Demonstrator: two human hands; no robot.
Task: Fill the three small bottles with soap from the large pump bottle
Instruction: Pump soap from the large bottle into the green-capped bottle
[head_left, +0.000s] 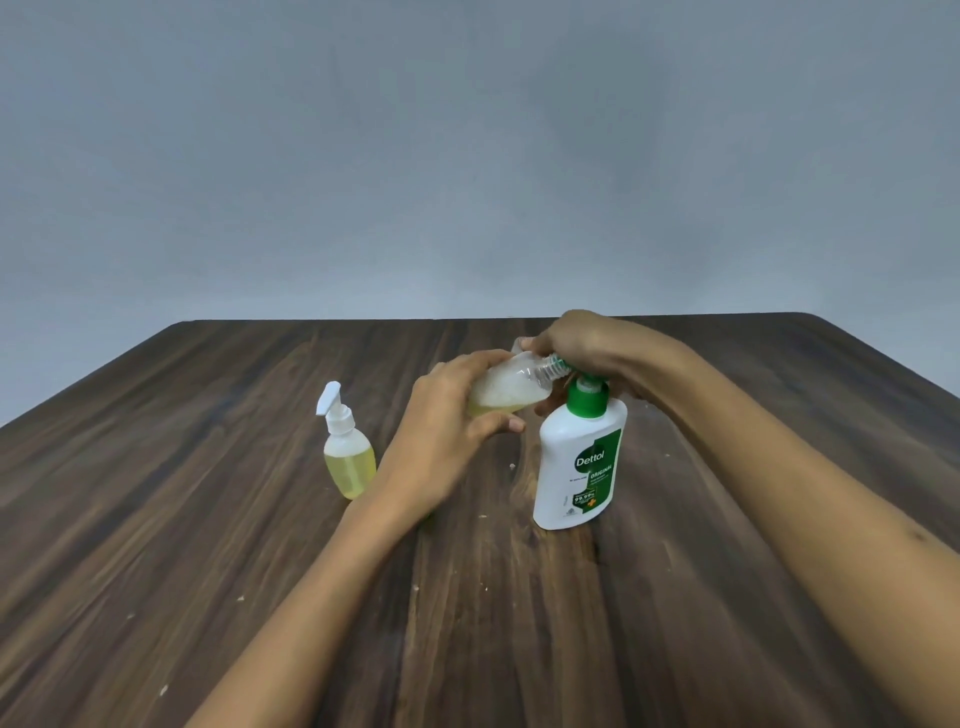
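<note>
The large white pump bottle (579, 462) with a green collar and label stands upright at the table's middle right. My right hand (582, 345) lies over its green pump head. My left hand (457, 415) grips a small clear bottle (511, 387), tilted on its side, its threaded open neck pressed against the pump's spout. Yellow soap and foam lie in this bottle's lower part. Another small bottle (347, 452), filled with yellow soap and capped with a white pump, stands upright to the left. A third small bottle is not visible.
The dark wooden table (208, 519) has pale specks scattered on it. Its far edge meets a plain grey wall. Both my forearms reach in from the near edge.
</note>
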